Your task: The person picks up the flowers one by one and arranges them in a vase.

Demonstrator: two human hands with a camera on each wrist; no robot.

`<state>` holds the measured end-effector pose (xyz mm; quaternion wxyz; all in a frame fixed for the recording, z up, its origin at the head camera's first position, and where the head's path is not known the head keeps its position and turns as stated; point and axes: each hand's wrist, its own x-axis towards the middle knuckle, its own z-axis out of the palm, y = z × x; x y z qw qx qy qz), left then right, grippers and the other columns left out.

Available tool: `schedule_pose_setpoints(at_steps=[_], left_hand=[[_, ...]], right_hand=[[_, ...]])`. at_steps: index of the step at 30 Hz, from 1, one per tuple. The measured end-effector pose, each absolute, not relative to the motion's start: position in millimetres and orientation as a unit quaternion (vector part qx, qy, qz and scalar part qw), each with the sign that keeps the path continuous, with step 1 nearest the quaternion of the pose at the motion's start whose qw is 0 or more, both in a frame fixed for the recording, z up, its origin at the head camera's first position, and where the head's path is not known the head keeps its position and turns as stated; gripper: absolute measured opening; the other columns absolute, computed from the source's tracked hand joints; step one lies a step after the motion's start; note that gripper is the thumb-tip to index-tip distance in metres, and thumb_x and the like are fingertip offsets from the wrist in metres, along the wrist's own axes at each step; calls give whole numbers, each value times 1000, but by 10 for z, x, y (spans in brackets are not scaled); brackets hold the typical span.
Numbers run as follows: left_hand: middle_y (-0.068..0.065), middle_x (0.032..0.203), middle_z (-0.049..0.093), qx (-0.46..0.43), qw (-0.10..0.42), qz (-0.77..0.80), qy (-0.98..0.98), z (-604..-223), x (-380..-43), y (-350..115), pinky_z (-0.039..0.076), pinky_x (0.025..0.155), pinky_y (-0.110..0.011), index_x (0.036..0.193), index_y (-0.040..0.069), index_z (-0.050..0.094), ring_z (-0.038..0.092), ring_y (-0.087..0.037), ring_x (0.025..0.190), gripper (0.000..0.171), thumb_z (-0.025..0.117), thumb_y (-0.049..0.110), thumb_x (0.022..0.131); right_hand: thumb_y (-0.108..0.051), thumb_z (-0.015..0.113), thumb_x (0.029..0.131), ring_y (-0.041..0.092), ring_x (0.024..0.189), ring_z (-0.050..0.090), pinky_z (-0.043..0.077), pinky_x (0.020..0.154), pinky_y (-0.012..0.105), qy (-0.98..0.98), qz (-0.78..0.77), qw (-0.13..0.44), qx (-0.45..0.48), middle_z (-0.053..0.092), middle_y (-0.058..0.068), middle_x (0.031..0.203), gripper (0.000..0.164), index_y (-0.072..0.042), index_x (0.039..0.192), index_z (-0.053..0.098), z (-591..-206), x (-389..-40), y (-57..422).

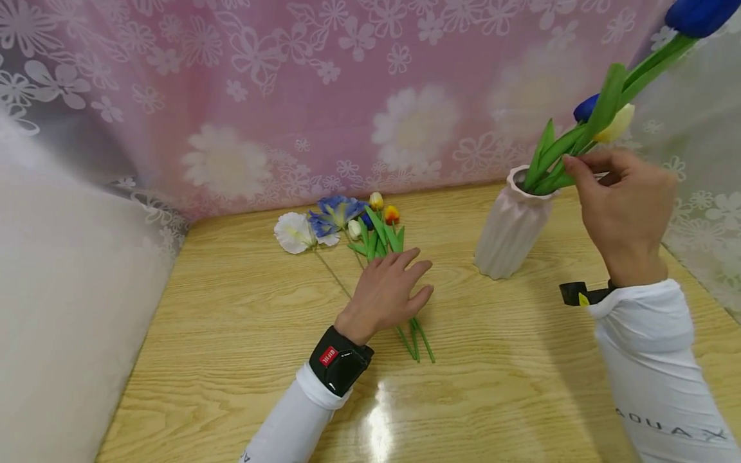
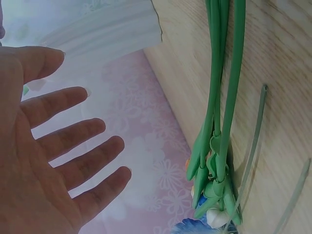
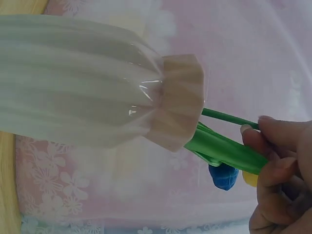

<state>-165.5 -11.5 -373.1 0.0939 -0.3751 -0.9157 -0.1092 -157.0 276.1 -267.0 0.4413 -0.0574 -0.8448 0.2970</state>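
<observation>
My right hand [image 1: 630, 209] pinches the green stem [image 3: 230, 118] of an artificial tulip just above the mouth of a white fluted vase [image 1: 511, 235]. The stem's lower end goes into the vase. A large blue tulip head [image 1: 702, 16] leans out at the upper right, while a smaller blue tulip [image 1: 586, 108] and a pale yellow tulip [image 1: 616, 123] show behind the fingers. My left hand [image 1: 383, 292], fingers spread and holding nothing, hovers over a bunch of tulips [image 2: 214, 165] lying on the table. Their stems pass beneath it in the head view.
Beside the bunch lie a white ruffled flower [image 1: 294, 233] and a blue ruffled flower [image 1: 336, 215] on thin stems. The wood-grain table [image 1: 231, 334] meets a pink floral curtain [image 1: 324, 96] at the back. A white surface [image 1: 64, 289] borders the left side.
</observation>
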Motion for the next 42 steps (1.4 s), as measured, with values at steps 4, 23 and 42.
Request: schedule_pose_setpoints(at_steps=[4,23,42], left_hand=[[-7,141,48,-376,93,-106,-916,-3746,-1654,-113,43,95,-44,133,20,57,49,-25,123,40,48,38,99],[-7,142,47,-359,72,-101,-925,-3813,-1651,-233,42,96,-44,132,20,58,49,-26,123,40,47,38,99],[-7,139,49,-328,58,-101,-938,-3969,-1668,-450,43,95,-44,132,19,58,48,-25,124,39,49,37,99]], right_hand=[[-35,75,83,-17,55,44,33,52,7,-846,302,433,-69,47,-32,70,32,-4,92,78,-2677,-1575,2768],[-14,74,79,-11,51,46,37,55,7,-744,376,550,55,66,3,72,24,10,78,71,-2981,-1548,2596],[-8,74,81,5,57,52,40,54,16,-854,308,382,174,67,3,75,7,-4,86,71,-3547,-1700,2254]])
